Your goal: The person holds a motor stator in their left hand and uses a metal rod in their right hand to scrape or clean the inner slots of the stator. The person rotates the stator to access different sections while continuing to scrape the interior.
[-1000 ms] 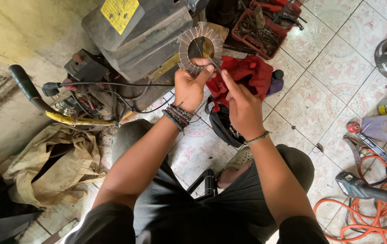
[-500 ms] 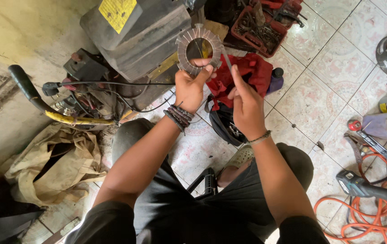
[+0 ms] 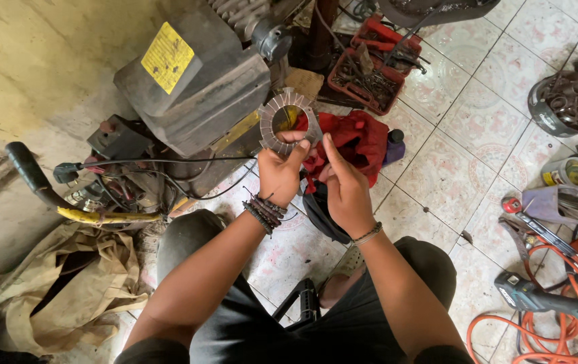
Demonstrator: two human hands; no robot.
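A patterned tiled floor (image 3: 450, 168) carries everything. Far left stands a dark engine machine (image 3: 194, 94) with a yellow label. A red tool tray (image 3: 373, 67) lies far, and a red cloth (image 3: 359, 145) lies nearer than it. A tan sack (image 3: 66, 290) slumps near left. Near right, an orange hose (image 3: 558, 323) coils beside a power tool (image 3: 552, 303).

Soft, even daylight fills the scene, brightest on the pale floor tiles (image 3: 477, 168) at right. The yellow wall (image 3: 46, 67) at left is dimmer, and deep shadow pools in the lower left corner. Shadows are faint with blurred edges. There is no strong glare. Focus is sharp throughout, and wide-angle stretching shows at the edges.
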